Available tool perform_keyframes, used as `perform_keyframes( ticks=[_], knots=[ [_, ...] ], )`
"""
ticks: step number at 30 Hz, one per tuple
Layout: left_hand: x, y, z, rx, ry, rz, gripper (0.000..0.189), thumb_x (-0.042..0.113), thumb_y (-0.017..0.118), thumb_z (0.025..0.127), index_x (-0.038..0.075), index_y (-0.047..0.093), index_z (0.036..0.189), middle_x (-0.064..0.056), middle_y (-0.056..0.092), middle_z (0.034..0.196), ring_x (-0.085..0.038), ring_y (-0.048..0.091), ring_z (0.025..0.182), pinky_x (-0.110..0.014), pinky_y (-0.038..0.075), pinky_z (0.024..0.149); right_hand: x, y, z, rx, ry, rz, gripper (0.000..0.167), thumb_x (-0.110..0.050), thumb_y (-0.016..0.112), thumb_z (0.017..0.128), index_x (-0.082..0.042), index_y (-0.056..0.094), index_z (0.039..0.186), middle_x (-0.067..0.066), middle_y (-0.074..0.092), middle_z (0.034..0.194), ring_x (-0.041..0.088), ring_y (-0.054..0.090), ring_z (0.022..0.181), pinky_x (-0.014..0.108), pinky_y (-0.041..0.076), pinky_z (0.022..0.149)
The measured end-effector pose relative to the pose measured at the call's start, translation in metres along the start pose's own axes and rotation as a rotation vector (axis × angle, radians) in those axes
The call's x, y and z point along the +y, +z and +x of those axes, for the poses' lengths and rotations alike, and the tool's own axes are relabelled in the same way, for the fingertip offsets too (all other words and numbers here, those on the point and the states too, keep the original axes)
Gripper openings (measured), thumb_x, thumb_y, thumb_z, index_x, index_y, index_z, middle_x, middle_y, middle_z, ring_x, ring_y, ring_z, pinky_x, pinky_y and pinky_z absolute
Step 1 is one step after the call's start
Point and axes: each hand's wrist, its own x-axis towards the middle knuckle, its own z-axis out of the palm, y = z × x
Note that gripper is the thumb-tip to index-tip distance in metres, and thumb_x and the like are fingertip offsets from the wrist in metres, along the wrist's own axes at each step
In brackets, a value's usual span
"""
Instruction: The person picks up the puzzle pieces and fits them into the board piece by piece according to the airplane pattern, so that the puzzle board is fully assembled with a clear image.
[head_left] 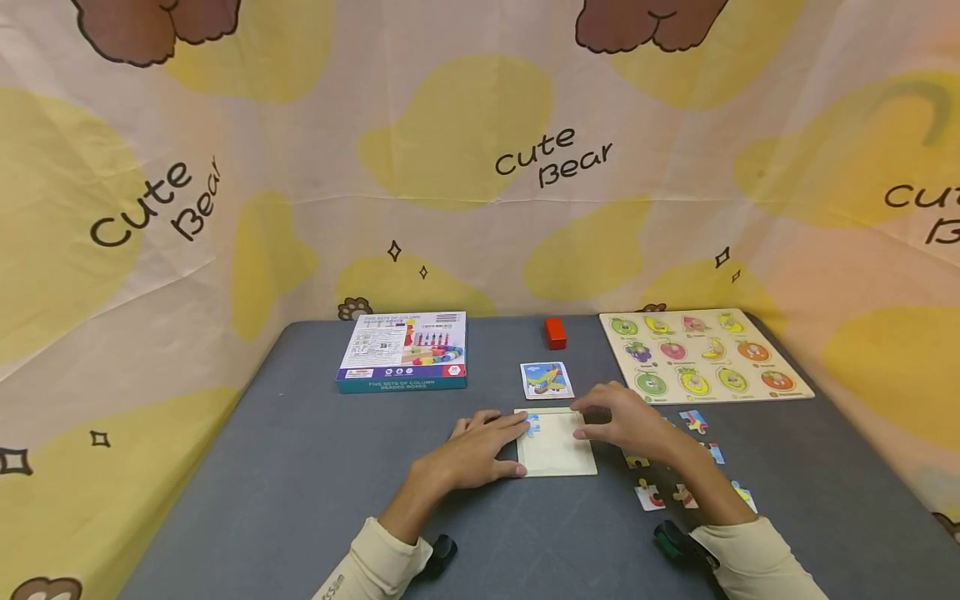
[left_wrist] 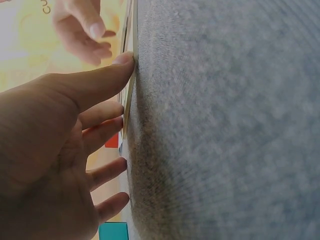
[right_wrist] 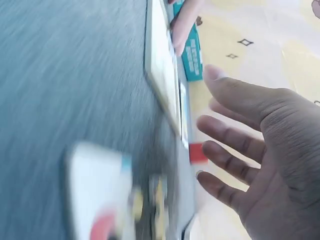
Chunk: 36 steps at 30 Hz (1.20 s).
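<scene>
Two bare hands above a dark grey tabletop (head_left: 315, 475) in the head view: left hand (head_left: 476, 454), fingers outstretched, on the left edge of a pale cream, flat square puzzle tray (head_left: 558, 458); right hand (head_left: 626, 417), thumb and fingers apart, at the tray's right side. Beside the left fingertips, in the tray's upper left corner, a blue jigsaw piece (head_left: 533, 425). Farther right, loose multicoloured jigsaw pieces (head_left: 649, 497). Behind, a blue-bordered picture card (head_left: 547, 381), a red rectangular block (head_left: 555, 333) and a cream fruit board (head_left: 716, 398), captions too small to read. Leftward, a white-and-teal flat box (head_left: 401, 350), printed "FIVE SETS OF COLUMN BEADED BOXES". Across the cream-and-yellow fabric backdrop (head_left: 450, 125), "Cute Bear" in black, cut off at right. On the cream left sleeve (head_left: 371, 558), partial lettering, roughly "ssam".

In the left wrist view, thumb against the tray's edge, two fingertips touching it, two more spread beyond. On the backdrop, a partial "Cu".

In the right wrist view, right hand wide, holding nothing, apart from the tray; nearest pieces blurred.
</scene>
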Motion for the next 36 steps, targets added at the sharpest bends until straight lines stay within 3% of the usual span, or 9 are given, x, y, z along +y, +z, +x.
perform_keyframes(
  ticks=[11, 17, 27, 36],
  knots=[
    [-0.001, -0.001, -0.002, 0.001, 0.006, -0.015, 0.070, 0.043, 0.070, 0.102, 0.018, 0.046, 0.162, 0.003, 0.038, 0.171, -0.033, 0.031, 0.155, -0.059, 0.027, 0.117, 0.029, -0.025, -0.042, 0.086, 0.031, -0.078, 0.040, -0.033, 0.084, 0.092, -0.009, 0.077, 0.123, 0.009, 0.072, 0.124, 0.038, 0.061, 0.122, 0.062, 0.047, 0.103],
    [-0.001, 0.000, -0.001, -0.003, -0.003, 0.000, 0.070, 0.045, 0.069, 0.102, 0.019, 0.045, 0.163, 0.005, 0.037, 0.171, -0.031, 0.031, 0.156, -0.058, 0.027, 0.117, 0.051, -0.033, -0.057, 0.102, 0.032, -0.128, 0.038, -0.030, 0.084, 0.092, -0.007, 0.079, 0.121, 0.007, 0.073, 0.118, 0.032, 0.063, 0.111, 0.057, 0.048, 0.094],
    [-0.001, 0.000, -0.001, -0.007, -0.009, 0.001, 0.070, 0.045, 0.069, 0.102, 0.021, 0.045, 0.163, 0.006, 0.036, 0.171, -0.031, 0.030, 0.156, -0.057, 0.027, 0.117, 0.077, -0.041, -0.064, 0.106, 0.046, -0.214, 0.032, -0.025, 0.085, 0.090, -0.004, 0.080, 0.114, 0.008, 0.075, 0.110, 0.030, 0.059, 0.103, 0.053, 0.045, 0.091],
    [0.000, -0.001, -0.002, 0.005, 0.020, -0.002, 0.069, 0.042, 0.069, 0.102, 0.018, 0.046, 0.162, 0.003, 0.038, 0.171, -0.031, 0.032, 0.155, -0.059, 0.029, 0.114, 0.082, -0.042, -0.061, 0.075, 0.062, -0.237, 0.024, -0.023, 0.083, 0.091, -0.006, 0.082, 0.108, 0.001, 0.072, 0.101, 0.021, 0.055, 0.095, 0.044, 0.044, 0.083]
  ],
)
